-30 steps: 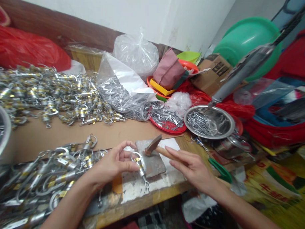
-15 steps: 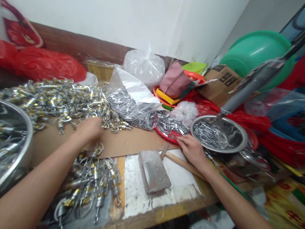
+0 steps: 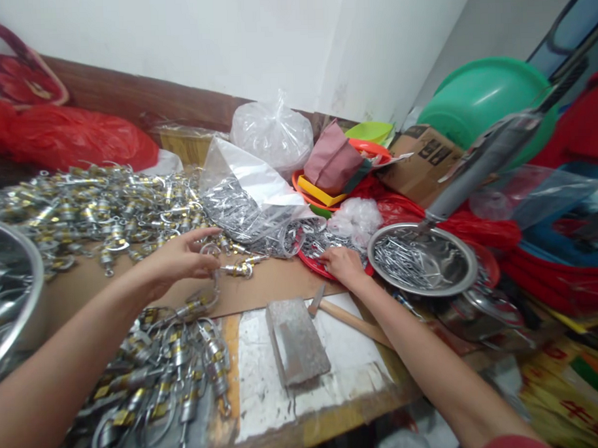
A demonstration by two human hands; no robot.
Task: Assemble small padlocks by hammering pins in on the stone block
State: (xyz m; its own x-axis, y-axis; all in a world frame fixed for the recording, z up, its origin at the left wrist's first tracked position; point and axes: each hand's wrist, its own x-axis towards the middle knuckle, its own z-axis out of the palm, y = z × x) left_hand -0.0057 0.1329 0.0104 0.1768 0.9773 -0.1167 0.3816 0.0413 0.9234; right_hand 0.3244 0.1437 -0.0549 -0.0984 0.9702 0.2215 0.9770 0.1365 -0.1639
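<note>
My left hand (image 3: 180, 259) pinches a metal swivel hook (image 3: 212, 253) at the near edge of the big heap of hooks (image 3: 97, 208) on the cardboard. My right hand (image 3: 343, 265) reaches into the red tray (image 3: 330, 267) of small metal parts, fingers curled down on the pieces; what they hold is hidden. Between my arms a grey metal block (image 3: 297, 341) lies on a white sheet, with a wooden-handled hammer (image 3: 349, 319) lying beside it. A second pile of hooks (image 3: 171, 366) lies near my left forearm.
A steel bowl (image 3: 422, 257) of pins stands right of the red tray. A clear bag of parts (image 3: 251, 196) lies behind. A large steel basin rim (image 3: 17, 286) shows at the left. Red bags, a cardboard box (image 3: 424, 155) and a green basin (image 3: 485, 96) crowd the back.
My left hand drew back from the heap with a hook pinched in it. My right hand moved from the hammer handle up into the red tray.
</note>
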